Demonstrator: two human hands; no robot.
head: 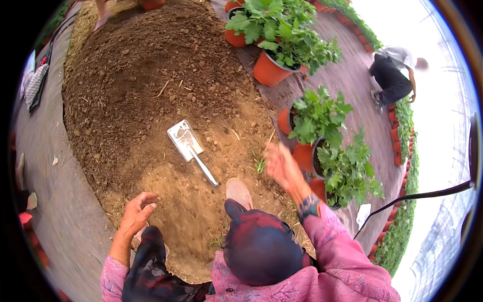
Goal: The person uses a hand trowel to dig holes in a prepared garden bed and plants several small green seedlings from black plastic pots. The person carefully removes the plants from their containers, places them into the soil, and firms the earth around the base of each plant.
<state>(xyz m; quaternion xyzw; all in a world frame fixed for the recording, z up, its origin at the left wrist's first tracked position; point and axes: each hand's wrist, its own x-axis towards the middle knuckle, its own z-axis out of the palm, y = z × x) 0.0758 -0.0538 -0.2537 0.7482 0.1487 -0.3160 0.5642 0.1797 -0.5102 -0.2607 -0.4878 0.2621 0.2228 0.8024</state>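
Observation:
My left hand (137, 213) hangs above my left knee with nothing in it, its thumb and fingers apart and loosely bent. My right hand (283, 169) is raised beside the potted plants, close to an orange pot (303, 156). Motion blurs its fingers, and whether they hold anything is unclear. A small metal shovel (186, 140) lies on the soil (151, 87) in front of me, blade pointing away and its handle (203, 170) towards my right shoe (238, 190). Neither hand touches it.
More leafy plants in orange pots (273, 70) stand along the right on ground cloth (328, 56). A person (394, 73) bends over a pot row at far right. Another person's leg (102, 13) shows at top left. A black cable (419, 196) crosses the right side.

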